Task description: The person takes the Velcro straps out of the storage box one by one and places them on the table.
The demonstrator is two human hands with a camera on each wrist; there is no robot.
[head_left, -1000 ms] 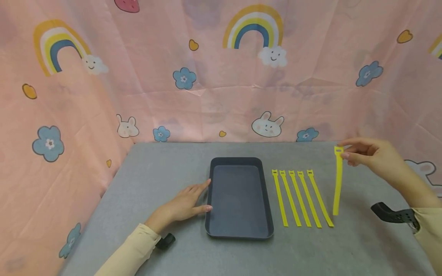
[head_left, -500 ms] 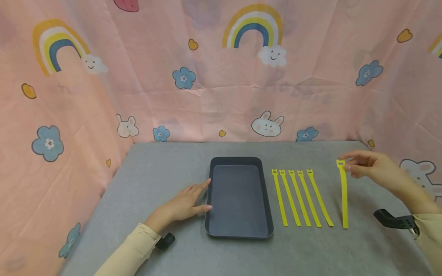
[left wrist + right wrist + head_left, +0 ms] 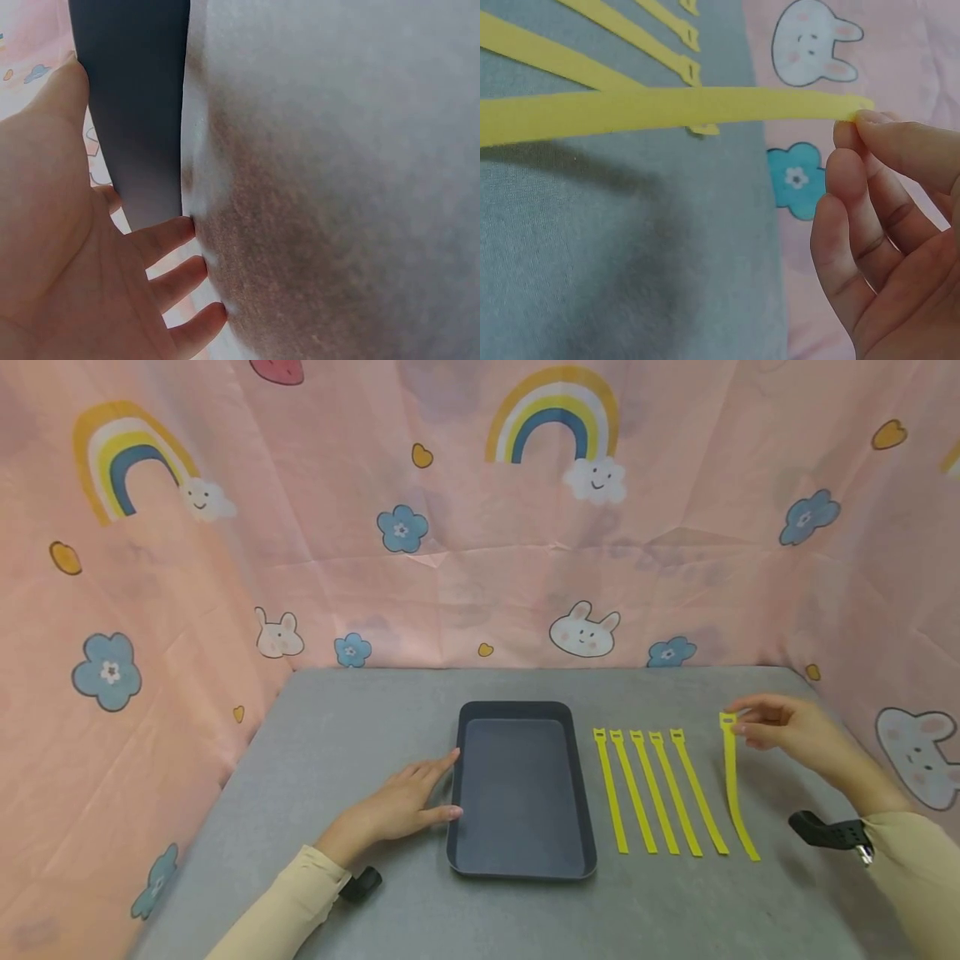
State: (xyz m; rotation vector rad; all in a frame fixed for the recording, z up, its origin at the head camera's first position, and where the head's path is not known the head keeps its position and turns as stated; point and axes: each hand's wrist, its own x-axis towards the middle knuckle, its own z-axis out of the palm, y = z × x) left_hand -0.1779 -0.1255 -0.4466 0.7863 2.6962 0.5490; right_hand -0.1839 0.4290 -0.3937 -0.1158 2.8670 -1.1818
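Note:
My right hand point(image 3: 806, 735) pinches a yellow hook-and-loop cable tie point(image 3: 731, 768) by its slotted head, between thumb and forefinger. The tie's head is raised and its strip hangs in a curve, the tail close to the table. In the right wrist view the same strip point(image 3: 667, 107) stretches left from the fingertips, casting a shadow. Several like yellow ties point(image 3: 655, 793) lie side by side to its left, heads away from me. At the left edge of a dark grey rectangular tray point(image 3: 517, 793), my left hand point(image 3: 397, 802) rests with fingers spread, fingertips and thumb at the rim.
The grey table point(image 3: 352, 718) ends at the back against a pink printed cloth point(image 3: 465, 585), which also hangs at both sides. The tray stands at the middle, left of the row of ties. A black wrist device point(image 3: 825, 831) sticks out under the right sleeve.
My right hand has come down with the cable tie, then shifted slightly left. The strip's tail has dropped toward the table and now curves rightward. The left hand and tray stay put.

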